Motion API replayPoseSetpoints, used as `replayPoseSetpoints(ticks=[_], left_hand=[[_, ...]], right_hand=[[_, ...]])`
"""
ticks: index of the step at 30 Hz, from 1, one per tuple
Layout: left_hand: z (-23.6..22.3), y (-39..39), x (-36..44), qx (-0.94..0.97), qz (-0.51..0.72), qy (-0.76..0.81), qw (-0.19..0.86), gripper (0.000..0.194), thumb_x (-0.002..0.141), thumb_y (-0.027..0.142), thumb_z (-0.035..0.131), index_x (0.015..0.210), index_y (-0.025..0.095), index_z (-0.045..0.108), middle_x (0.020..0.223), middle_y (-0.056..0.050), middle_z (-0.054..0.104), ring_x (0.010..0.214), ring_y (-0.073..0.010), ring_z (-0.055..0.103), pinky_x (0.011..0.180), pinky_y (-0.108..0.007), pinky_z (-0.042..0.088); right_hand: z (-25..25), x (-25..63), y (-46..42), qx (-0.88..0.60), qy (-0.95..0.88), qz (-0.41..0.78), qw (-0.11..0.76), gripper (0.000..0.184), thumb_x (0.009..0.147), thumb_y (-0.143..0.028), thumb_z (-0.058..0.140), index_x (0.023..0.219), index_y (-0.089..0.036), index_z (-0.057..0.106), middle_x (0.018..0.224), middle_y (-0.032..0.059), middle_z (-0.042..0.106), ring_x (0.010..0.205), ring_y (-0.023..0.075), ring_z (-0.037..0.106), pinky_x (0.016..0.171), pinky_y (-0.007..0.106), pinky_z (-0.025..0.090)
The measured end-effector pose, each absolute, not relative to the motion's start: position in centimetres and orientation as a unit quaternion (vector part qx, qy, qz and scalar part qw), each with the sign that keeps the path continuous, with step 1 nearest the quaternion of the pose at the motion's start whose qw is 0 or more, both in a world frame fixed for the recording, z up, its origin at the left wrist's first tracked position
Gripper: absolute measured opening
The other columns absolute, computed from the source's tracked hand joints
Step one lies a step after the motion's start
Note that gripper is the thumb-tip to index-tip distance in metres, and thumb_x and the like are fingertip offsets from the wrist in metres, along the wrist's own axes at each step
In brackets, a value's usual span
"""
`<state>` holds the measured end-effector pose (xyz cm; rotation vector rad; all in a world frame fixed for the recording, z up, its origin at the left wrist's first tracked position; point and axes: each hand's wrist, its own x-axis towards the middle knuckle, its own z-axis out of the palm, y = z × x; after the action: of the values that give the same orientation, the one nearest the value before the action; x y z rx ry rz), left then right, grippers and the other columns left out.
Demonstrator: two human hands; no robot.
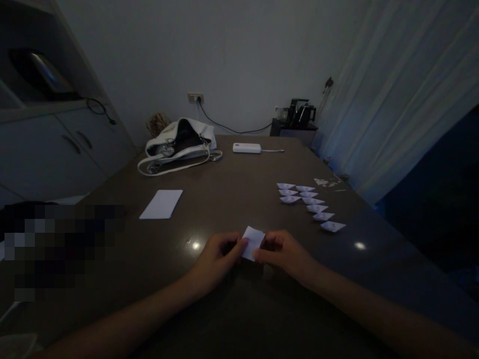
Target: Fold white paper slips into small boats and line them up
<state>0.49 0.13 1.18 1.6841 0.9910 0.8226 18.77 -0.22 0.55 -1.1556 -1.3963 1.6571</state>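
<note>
A small folded white paper [253, 242] sits just above the dark brown table [232, 199], pinched from both sides. My left hand [217, 259] grips its left edge with curled fingers. My right hand [284, 253] pinches its right edge with thumb and forefinger. To the right, several small folded white paper boats [310, 203] lie in rows on the table, apart from both hands. A flat white sheet of paper [162, 204] lies to the left, beyond my left hand.
A white handbag [179, 144] and a white power bank [246, 148] with its cable lie at the table's far end. A black kettle [299, 113] stands on a stand by the wall. White curtains [392, 99] hang at right; cabinets [56, 149] stand at left.
</note>
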Motion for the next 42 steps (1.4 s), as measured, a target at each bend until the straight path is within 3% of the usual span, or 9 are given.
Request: replayPoseSetpoints(ticks=[5,14,21,30,37,42], left_hand=[[1.2,0.2,0.5,0.683,0.308,0.402,0.526,0.038,0.089,0.043,0.046,0.066,0.014,0.056,0.059,0.002,0.046,0.056,-0.0116,0.042,0.05,-0.021,0.031],[0.6,-0.3,0.7,0.647,0.337,0.411,0.547,0.043,0.087,0.049,0.043,0.06,0.016,0.047,0.056,0.003,0.039,0.052,-0.0109,0.035,0.046,-0.021,0.028],[0.5,0.0,0.6,0.691,0.342,0.436,0.465,0.041,0.09,0.045,0.038,0.059,0.018,0.042,0.054,0.004,0.037,0.051,-0.0109,0.036,0.046,-0.021,0.029],[1.0,-0.3,0.3,0.79,0.307,0.393,0.356,0.036,0.094,0.029,0.035,0.061,0.017,0.043,0.053,0.005,0.039,0.047,-0.0095,0.038,0.048,-0.022,0.027],[0.9,-0.8,0.4,0.798,0.298,0.337,0.401,0.036,0.095,0.03,0.037,0.063,0.017,0.044,0.056,0.005,0.039,0.051,-0.0092,0.041,0.05,-0.021,0.029],[1.0,-0.5,0.3,0.81,0.291,0.325,0.391,0.039,0.096,0.033,0.037,0.063,0.015,0.047,0.054,0.005,0.038,0.05,-0.0085,0.04,0.049,-0.02,0.028]], right_hand=[[0.6,18.9,-0.4,-0.421,-0.548,0.664,0.287,0.02,0.063,-0.028,0.078,0.073,-0.014,0.067,0.067,-0.0002,0.066,0.061,0.0113,0.059,0.06,0.023,0.044],[1.0,19.0,-0.6,-0.407,-0.568,0.669,0.253,0.022,0.064,-0.031,0.078,0.069,-0.014,0.065,0.063,-0.0019,0.063,0.057,0.0091,0.056,0.057,0.021,0.042],[0.8,19.0,-0.8,-0.366,-0.571,0.698,0.23,0.026,0.061,-0.033,0.08,0.071,-0.013,0.065,0.063,-0.0024,0.062,0.058,0.0096,0.057,0.056,0.021,0.042],[0.3,19.4,-0.7,-0.324,-0.597,0.7,0.22,0.028,0.073,-0.04,0.072,0.082,-0.015,0.066,0.072,0.0,0.063,0.066,0.0121,0.059,0.064,0.024,0.045],[1.2,19.0,-1.2,-0.377,-0.71,0.523,0.283,0.029,0.084,-0.037,0.06,0.065,-0.015,0.062,0.057,-0.0034,0.049,0.053,0.0086,0.044,0.05,0.02,0.034],[1.7,19.0,-1.2,-0.396,-0.71,0.474,0.339,0.037,0.087,-0.039,0.052,0.059,-0.016,0.053,0.052,-0.0043,0.04,0.048,0.0079,0.037,0.045,0.02,0.028]])
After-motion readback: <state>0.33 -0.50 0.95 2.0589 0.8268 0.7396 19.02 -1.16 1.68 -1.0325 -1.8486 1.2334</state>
